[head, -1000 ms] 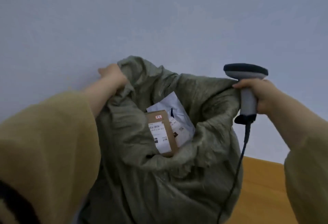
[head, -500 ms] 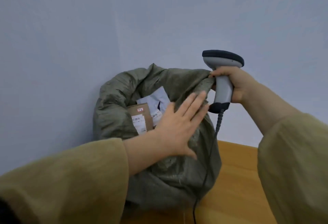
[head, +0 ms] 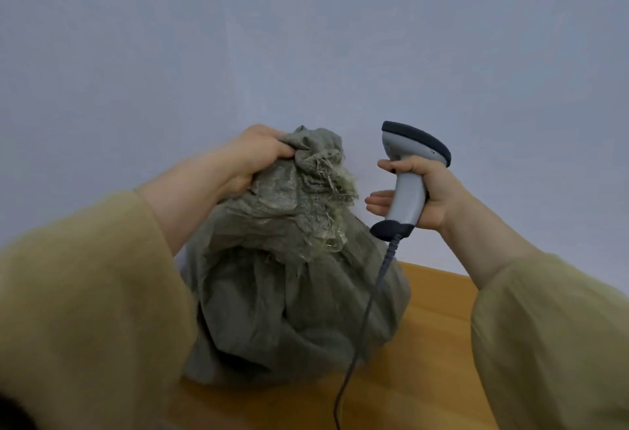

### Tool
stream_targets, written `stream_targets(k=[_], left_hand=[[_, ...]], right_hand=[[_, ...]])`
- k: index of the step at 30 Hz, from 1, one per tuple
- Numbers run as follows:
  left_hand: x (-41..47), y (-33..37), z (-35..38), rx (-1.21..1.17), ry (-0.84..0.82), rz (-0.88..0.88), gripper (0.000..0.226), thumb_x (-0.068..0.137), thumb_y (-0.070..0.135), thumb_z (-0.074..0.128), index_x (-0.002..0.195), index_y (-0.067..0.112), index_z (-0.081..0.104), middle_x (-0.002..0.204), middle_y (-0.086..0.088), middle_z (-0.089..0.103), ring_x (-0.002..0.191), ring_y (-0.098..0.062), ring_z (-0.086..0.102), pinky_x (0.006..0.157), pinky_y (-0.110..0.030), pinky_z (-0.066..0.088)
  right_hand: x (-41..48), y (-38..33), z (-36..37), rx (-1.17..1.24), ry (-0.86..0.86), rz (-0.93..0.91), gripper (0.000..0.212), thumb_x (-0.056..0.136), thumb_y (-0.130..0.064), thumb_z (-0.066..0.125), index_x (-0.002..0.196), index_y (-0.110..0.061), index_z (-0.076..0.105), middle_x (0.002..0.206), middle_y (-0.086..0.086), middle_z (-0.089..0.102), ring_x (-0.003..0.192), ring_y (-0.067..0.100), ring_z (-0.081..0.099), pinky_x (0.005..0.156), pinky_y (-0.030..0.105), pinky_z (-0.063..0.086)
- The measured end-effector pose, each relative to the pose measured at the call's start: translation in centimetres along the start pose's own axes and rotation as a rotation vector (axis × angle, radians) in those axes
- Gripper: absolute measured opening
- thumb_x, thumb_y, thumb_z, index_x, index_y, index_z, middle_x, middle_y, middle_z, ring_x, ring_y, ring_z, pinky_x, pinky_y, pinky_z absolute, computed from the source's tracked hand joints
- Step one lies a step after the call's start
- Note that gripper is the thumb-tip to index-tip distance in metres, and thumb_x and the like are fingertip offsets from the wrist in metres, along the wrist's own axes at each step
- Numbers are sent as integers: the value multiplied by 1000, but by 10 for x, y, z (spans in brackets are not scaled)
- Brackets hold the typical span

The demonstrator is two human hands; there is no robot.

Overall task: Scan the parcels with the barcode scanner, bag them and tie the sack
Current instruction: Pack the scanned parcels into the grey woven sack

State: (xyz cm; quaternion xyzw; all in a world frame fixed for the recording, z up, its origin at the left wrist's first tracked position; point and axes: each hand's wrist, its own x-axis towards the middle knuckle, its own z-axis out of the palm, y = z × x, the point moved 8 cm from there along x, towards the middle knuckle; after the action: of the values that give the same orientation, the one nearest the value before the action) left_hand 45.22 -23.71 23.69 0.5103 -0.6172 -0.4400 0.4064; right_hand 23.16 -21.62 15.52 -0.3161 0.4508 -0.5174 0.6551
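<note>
On the table (head: 425, 382), left hand (head: 258, 153) clutching sack (head: 289, 300)

place: parcel-packing station | signs: corded barcode scanner (head: 406, 198), woven sack (head: 292, 300), wooden table (head: 425, 378) (plain bluish wall (head: 306, 38) behind)

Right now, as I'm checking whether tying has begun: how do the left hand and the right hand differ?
The left hand clutches the sack at its bunched mouth; the right hand holds the barcode scanner by its handle. The left hand touches the sack; the right hand is beside it, apart. The left hand's fingers curl into cloth; the right hand's lower fingers stick out past the handle. Shared: each grips something, at similar height.
</note>
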Motion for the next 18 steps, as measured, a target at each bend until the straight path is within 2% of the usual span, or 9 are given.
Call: stream_targets(k=[2,4,6,8,10,11,13,15,18], left_hand=[[-6,1,1,-30,-50,-25,24,86,-10,50,83,6,68,60,-7,70,58,-20,68,59,-30,59],[-10,-1,4,-39,-116,-52,22,87,-10,50,86,3,68,63,-8,70,58,-18,69,57,-28,59],[-13,-4,8,6,-156,-64,19,88,-4,54,91,7,69,77,-10,73,68,-20,70,63,-28,59],[-11,6,-4,422,-4,110,21,86,6,61,104,13,67,102,-9,69,87,-22,66,75,-30,55],[-29,34,-7,953,339,407,33,85,15,58,117,20,56,117,-6,56,97,-25,58,76,-34,46],[-43,45,1,999,406,517,36,85,18,55,121,21,51,119,-4,52,97,-25,56,73,-34,42],[-48,39,26,950,267,491,50,84,36,53,131,20,42,126,-2,49,105,-23,55,76,-33,42],[-34,13,51,937,64,294,83,80,55,53,147,18,20,144,-11,36,125,-28,44,92,-39,41],[-11,-8,64,907,2,168,108,78,62,58,151,14,-6,150,-20,20,135,-35,31,102,-44,35]], right_hand=[[-3,2,18,37,-86,10,37,68,-19,68,104,-12,68,93,31,62,81,40,66,72,49,58],[-6,4,34,73,-143,21,39,64,-19,67,102,-13,68,70,18,61,57,29,57,63,37,57],[-6,2,45,57,-158,4,37,65,-17,66,101,-8,68,66,11,60,52,22,49,54,28,53],[-4,-3,52,26,-150,-23,31,68,-15,65,97,-4,66,73,5,66,55,18,51,52,24,50],[-3,-12,54,32,-128,-60,16,76,-12,62,91,-5,64,76,3,68,56,16,53,54,23,49],[-3,-17,55,60,-120,-90,8,81,-11,59,87,-6,63,76,3,68,55,16,55,55,24,49],[-1,-27,54,132,-113,-150,4,85,-8,57,84,-5,60,80,5,65,60,17,60,63,28,54],[1,-30,53,151,-114,-172,12,83,-7,59,94,-4,60,89,8,62,81,23,62,85,37,54],[2,-28,44,114,-66,-169,20,81,-7,62,100,-1,59,92,9,63,92,27,57,94,41,50]])
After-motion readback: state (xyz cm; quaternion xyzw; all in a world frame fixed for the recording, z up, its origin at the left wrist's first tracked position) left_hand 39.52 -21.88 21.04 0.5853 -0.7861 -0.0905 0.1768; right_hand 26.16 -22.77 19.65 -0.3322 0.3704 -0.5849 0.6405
